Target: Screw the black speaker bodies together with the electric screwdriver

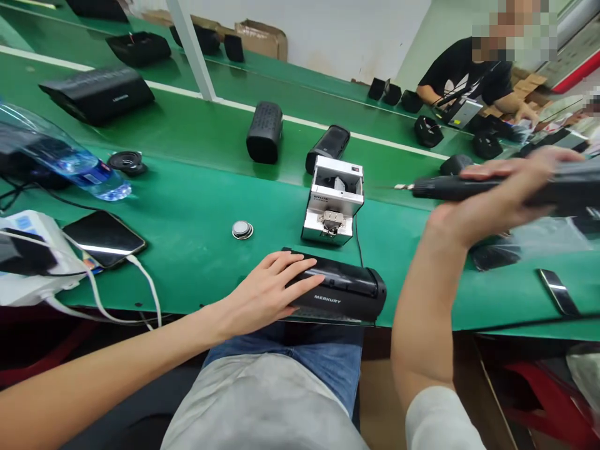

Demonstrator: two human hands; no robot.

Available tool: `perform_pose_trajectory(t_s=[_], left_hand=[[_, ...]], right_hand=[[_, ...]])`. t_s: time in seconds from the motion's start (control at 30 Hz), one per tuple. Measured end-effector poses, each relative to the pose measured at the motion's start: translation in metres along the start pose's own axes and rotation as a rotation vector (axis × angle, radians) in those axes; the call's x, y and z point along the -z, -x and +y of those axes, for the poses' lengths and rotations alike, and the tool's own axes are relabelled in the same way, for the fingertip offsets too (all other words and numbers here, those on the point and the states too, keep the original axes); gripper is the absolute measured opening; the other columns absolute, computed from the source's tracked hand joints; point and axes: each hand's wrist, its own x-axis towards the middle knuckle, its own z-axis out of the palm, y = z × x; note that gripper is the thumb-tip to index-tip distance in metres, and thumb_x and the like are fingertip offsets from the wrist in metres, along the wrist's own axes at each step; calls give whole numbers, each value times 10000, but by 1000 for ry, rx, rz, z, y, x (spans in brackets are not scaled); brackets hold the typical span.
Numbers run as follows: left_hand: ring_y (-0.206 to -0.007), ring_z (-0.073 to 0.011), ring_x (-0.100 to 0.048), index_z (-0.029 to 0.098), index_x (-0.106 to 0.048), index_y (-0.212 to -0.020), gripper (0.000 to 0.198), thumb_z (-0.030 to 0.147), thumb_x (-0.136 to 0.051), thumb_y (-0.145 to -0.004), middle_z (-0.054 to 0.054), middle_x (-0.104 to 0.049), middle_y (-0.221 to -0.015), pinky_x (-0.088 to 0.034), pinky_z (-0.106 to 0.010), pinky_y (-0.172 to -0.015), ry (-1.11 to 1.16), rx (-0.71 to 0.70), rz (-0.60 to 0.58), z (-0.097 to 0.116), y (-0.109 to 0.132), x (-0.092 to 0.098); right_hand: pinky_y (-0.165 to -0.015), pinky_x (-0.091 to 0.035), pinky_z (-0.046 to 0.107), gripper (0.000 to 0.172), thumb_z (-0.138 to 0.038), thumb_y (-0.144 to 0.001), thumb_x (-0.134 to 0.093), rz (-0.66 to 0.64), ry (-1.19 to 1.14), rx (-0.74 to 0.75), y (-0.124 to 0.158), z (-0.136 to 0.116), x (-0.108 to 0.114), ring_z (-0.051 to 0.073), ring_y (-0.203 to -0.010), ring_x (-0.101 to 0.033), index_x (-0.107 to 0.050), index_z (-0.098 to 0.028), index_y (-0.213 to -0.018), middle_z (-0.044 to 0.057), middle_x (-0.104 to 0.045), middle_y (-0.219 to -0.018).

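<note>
A black speaker (347, 294) marked MERKURY lies lengthwise along the near edge of the green work table. My left hand (274, 284) rests on its left end, fingers stretched out across the top. Raised to the right, my right hand (506, 194) is wrapped round a black electric screwdriver (445, 189), whose bit points left toward a screw feeder. That silver and white screw feeder (334, 200) stands just behind the speaker, with a metal outlet at its front. Left of the feeder sits a small round metal dish (242, 230).
Black speaker housings (265, 132) stand along the green conveyor (197, 128) behind. At left are a water bottle (89, 172), a phone (104, 237) and a white power strip (28, 256) with cables. Another phone (557, 292) lies at right. A co-worker (464, 75) sits across.
</note>
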Motion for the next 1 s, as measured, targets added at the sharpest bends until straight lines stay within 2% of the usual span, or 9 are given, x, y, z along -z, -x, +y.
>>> perform_pose_trajectory(t_s=[0.03, 0.1, 0.2, 0.33, 0.43, 0.53, 0.7, 0.8, 1.0], left_hand=[[-1479, -388, -645, 203, -599, -1624, 826, 198, -979, -890, -195, -688, -1647, -535, -556, -1244, -21, -2, 25, -1, -4, -5], [-1482, -377, -650, 206, -600, -1631, 738, 184, -909, -961, -190, -687, -1654, -517, -561, -1269, -61, 6, 82, -1, -9, -15], [-1517, -372, -635, 226, -589, -1657, 677, 128, -812, -1025, -177, -662, -1692, -478, -569, -1314, -87, 23, 126, 4, -4, -26], [-1557, -319, -617, 308, -499, -1735, 739, 113, -756, -1070, -125, -670, -1694, -491, -497, -1320, 75, 8, 148, 10, 23, -35], [-1640, -404, -526, 383, -316, -1818, 1038, 165, -891, -981, -171, -529, -1787, -491, -617, -1336, 270, 159, 227, 6, 38, -42], [-1701, -481, -422, 407, -127, -1856, 1356, 238, -1023, -853, -212, -374, -1834, -469, -719, -1348, 523, 331, 232, -4, 39, -48], [-1687, -450, -442, 448, 40, -1859, 1480, 236, -1016, -844, -176, -394, -1780, -471, -687, -1358, 743, 386, 208, -12, 33, -58], [-1694, -461, -422, 447, 7, -1858, 1470, 259, -1032, -836, -176, -400, -1784, -440, -713, -1369, 765, 410, 221, -11, 36, -64], [-1671, -453, -464, 381, -151, -1839, 1339, 305, -1038, -839, -188, -443, -1767, -444, -679, -1375, 803, 395, 232, -12, 36, -67]], right_hand=[[-410, -381, 146, 293, -54, -1176, -333, -34, -14, 63, 2, 6, -5, 62, -392, -399, -542, -248, -1109, -144, -296, -610], [-401, -360, 173, 263, -55, -1143, -407, -122, -28, 185, 6, 9, -8, 69, -388, -428, -566, -237, -1039, -152, -356, -568], [-450, -422, 183, 273, -106, -1128, -423, -257, -30, 341, 13, -11, -6, 51, -421, -470, -611, -257, -1000, -143, -405, -581], [-427, -436, 210, 210, -132, -1010, -562, -543, -106, 223, 35, -40, -4, 53, -445, -496, -697, -262, -1104, -141, -542, -650], [-393, -435, 224, 181, -185, -927, -667, -663, -103, 162, 59, -41, -6, 72, -421, -510, -696, -238, -1098, -140, -589, -637], [-387, -442, 252, 115, -206, -916, -692, -727, -23, 122, 80, -32, -11, 105, -402, -528, -641, -235, -1015, -139, -561, -583], [-440, -495, 297, 174, -298, -973, -757, -814, 164, 128, 98, -16, -16, 125, -423, -534, -584, -279, -975, -132, -496, -597], [-437, -460, 294, 228, -368, -1009, -803, -831, 237, 158, 104, -7, -15, 121, -428, -513, -589, -291, -1020, -123, -469, -639], [-436, -383, 271, 193, -171, -1039, -696, -747, 289, 227, 102, 11, -18, 94, -432, -439, -552, -291, -1084, -105, -460, -724]])
